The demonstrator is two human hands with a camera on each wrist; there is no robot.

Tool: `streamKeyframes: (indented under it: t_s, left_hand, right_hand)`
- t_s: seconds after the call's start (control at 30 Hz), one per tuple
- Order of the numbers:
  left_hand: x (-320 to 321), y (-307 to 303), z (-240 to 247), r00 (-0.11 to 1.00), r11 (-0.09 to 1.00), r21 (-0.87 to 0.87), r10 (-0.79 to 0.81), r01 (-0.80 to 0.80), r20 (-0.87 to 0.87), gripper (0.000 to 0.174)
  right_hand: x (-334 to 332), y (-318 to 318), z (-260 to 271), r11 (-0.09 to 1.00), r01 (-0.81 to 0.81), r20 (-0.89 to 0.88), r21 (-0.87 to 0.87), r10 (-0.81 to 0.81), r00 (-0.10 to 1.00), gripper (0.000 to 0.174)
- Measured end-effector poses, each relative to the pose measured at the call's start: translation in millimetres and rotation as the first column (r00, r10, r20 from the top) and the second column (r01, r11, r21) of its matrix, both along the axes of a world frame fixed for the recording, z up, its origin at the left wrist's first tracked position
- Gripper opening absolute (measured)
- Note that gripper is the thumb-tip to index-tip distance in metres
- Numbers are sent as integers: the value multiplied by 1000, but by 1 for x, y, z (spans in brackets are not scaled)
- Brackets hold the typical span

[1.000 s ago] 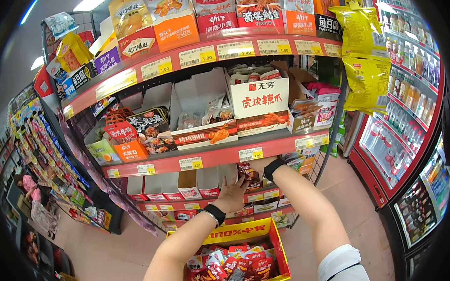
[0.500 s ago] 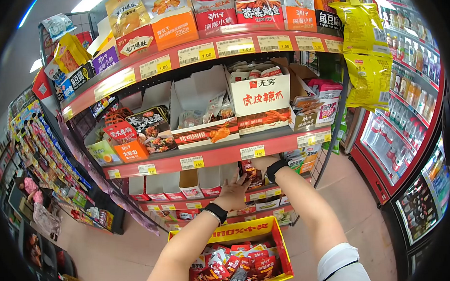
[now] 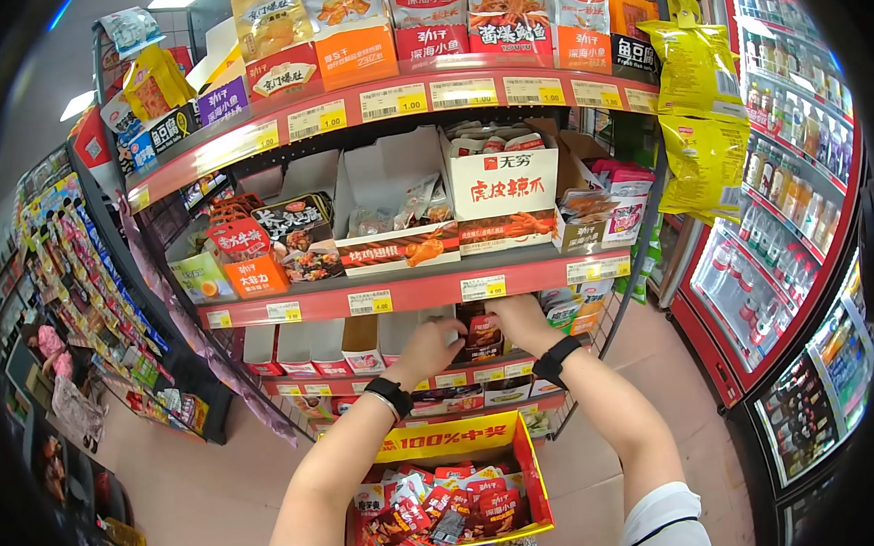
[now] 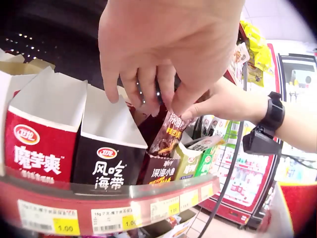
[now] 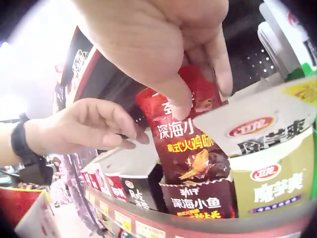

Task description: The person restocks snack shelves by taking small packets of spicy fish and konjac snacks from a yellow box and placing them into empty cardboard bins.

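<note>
My right hand (image 5: 158, 44) reaches in from above and pinches a dark red snack packet (image 5: 190, 153), thumb on its front and fingers behind. The packet stands upright in a small dark red display box (image 5: 200, 198) on the lower shelf. It shows in the head view as well (image 3: 483, 331). My left hand (image 3: 432, 348) hovers just left of it, by the open black-fronted box (image 4: 106, 161). In the left wrist view its fingers (image 4: 146, 87) hang loosely downward over the boxes, holding nothing, with the thumb close to the packet's top.
A red-and-white box (image 4: 39, 148) sits left of the black one, and an olive-and-white box (image 5: 270, 183) on the right. Above runs a red shelf edge (image 3: 409, 298). Below my arms is a yellow-edged box (image 3: 536, 481) full of snack packets. A drinks fridge (image 3: 736, 301) stands at right.
My left hand has drawn away leftward from the front of the packet, its spread fingers now bent. The right hand stays at the packet. The head view has shifted slightly.
</note>
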State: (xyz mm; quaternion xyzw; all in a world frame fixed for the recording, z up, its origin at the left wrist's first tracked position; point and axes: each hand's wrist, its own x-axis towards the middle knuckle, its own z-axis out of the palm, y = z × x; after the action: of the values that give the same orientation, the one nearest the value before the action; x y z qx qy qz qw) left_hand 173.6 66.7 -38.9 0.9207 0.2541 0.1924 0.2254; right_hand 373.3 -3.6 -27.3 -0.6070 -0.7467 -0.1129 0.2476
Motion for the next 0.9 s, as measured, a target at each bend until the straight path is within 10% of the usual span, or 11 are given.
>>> streamKeyframes:
  t_s: [0.07, 0.3, 0.5, 0.67, 0.73, 0.9]
  left_hand:
    - [-1, 1, 3, 961, 999, -5, 45, -46, 271, 41]
    - [-12, -34, 45, 990, 991, -98, -78, 90, 119, 79]
    - [-29, -60, 61, 856, 640, -601, -493, 479, 157, 91]
    - [-52, -77, 65, 853, 430, -820, -506, 379, 130, 89]
    - [-62, -84, 65, 883, 418, -831, -438, 367, 170, 84]
    - [-81, -91, 62, 934, 406, -883, -347, 233, 87, 59]
  right_hand:
    - [-4, -16, 13, 982, -45, -87, 184, 62, 994, 2]
    - [-21, -85, 44, 937, -125, -151, 325, 183, 971, 6]
    - [-31, -123, 62, 936, -322, -485, 140, 348, 802, 17]
    - [-36, -134, 62, 913, -408, -758, 1, 267, 595, 18]
    - [-38, -135, 59, 862, -507, -913, 8, 214, 348, 20]
    - [-49, -141, 61, 832, -547, -937, -91, 115, 331, 31]
